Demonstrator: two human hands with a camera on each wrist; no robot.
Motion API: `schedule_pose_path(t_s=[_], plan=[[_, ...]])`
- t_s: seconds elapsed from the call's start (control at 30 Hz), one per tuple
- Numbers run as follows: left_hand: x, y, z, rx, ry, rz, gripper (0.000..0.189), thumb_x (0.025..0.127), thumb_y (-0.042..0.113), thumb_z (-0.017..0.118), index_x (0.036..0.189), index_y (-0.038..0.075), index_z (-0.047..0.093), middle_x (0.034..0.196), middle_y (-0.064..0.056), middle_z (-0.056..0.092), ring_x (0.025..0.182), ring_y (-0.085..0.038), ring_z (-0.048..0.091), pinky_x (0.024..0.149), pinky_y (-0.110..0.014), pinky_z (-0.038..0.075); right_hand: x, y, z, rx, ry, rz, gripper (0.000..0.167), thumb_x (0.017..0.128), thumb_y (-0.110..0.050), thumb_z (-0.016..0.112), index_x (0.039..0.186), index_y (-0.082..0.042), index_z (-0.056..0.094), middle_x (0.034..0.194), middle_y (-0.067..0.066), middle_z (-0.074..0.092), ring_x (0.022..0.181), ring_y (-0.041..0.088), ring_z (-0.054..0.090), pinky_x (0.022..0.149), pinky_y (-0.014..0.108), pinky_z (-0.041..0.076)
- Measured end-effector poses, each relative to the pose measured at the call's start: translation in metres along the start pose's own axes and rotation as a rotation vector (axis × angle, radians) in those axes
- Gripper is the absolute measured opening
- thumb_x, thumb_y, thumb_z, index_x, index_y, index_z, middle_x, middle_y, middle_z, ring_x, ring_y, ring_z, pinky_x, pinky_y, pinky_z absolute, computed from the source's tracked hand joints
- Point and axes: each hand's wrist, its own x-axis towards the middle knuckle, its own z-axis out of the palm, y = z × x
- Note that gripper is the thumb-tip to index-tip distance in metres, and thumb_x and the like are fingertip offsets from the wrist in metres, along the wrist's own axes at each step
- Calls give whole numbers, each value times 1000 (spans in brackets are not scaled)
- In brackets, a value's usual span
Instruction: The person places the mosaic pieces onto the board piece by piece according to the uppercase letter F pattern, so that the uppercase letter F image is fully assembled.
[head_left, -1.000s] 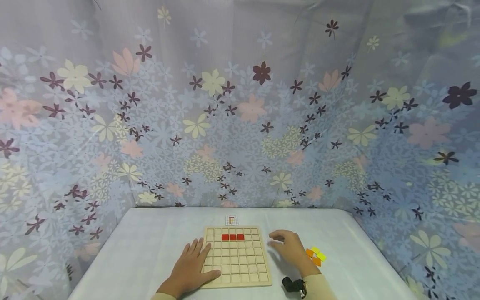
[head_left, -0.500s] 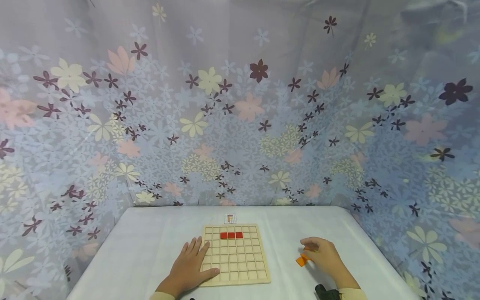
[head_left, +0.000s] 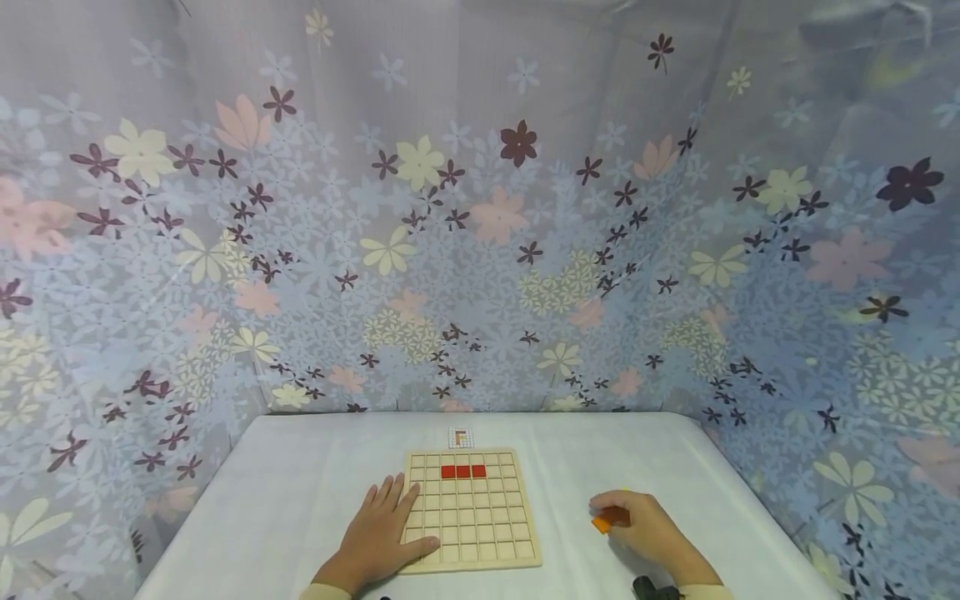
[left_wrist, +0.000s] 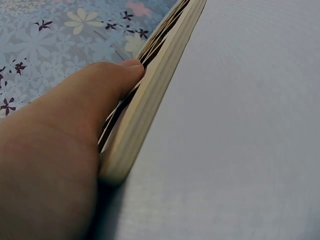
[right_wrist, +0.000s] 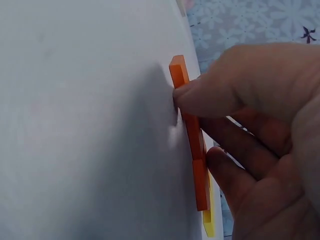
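My left hand point(head_left: 381, 533) lies with straight fingers along the left edge of a wooden grid board point(head_left: 480, 533), its thumb resting on the near corner. Three red square tiles point(head_left: 462, 472) sit side by side in a far row of the board. To the right of the board, my right hand point(head_left: 645, 523) curls low over the loose tiles. Its thumb and fingers pinch an orange tile point(right_wrist: 191, 132) in the right wrist view. A second orange piece point(right_wrist: 200, 185) lies against it, with a yellow tile point(right_wrist: 209, 222) below. The hand hides most of the pile.
Behind the board lies a small printed card point(head_left: 461, 438) with a coloured grid pattern. A white cloth point(head_left: 322, 467) covers the table, and a flowered curtain point(head_left: 480, 333) encloses its back and sides. Bare cloth lies between the board and the right hand.
My right hand has gone from beside the board rightward to the loose tiles, then lowered and closed its fingers on an orange one. The left hand stays on the board.
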Motion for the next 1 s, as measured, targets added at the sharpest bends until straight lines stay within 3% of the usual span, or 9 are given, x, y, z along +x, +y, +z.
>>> schedule_pose_path(t_s=[0.43, 0.73, 1.0], plan=[[1, 0, 0, 0, -4, -6, 103, 92, 81, 54, 157, 2, 48, 163, -29, 33, 151, -48, 27, 120, -66, 19, -2, 4, 5, -47, 58, -14, 28, 84, 2, 86, 103, -18, 81, 110, -2, 75, 112, 34, 68, 97, 56, 53], [-1, 1, -1, -3, -1, 5, 101, 93, 79, 54, 157, 1, 48, 163, -30, 33, 151, -49, 27, 119, -67, 19, -2, 7, 8, -15, 80, -12, 20, 86, -6, 87, 102, -17, 80, 106, -5, 75, 104, 24, 70, 88, 40, 57], [-1, 0, 0, -4, 16, 15, 101, 93, 79, 56, 156, 0, 49, 162, -31, 34, 150, -50, 28, 119, -68, 20, -3, 1, 11, 52, 151, 50, 18, 88, -6, 86, 104, -13, 79, 108, -1, 75, 100, 22, 71, 82, 31, 58]])
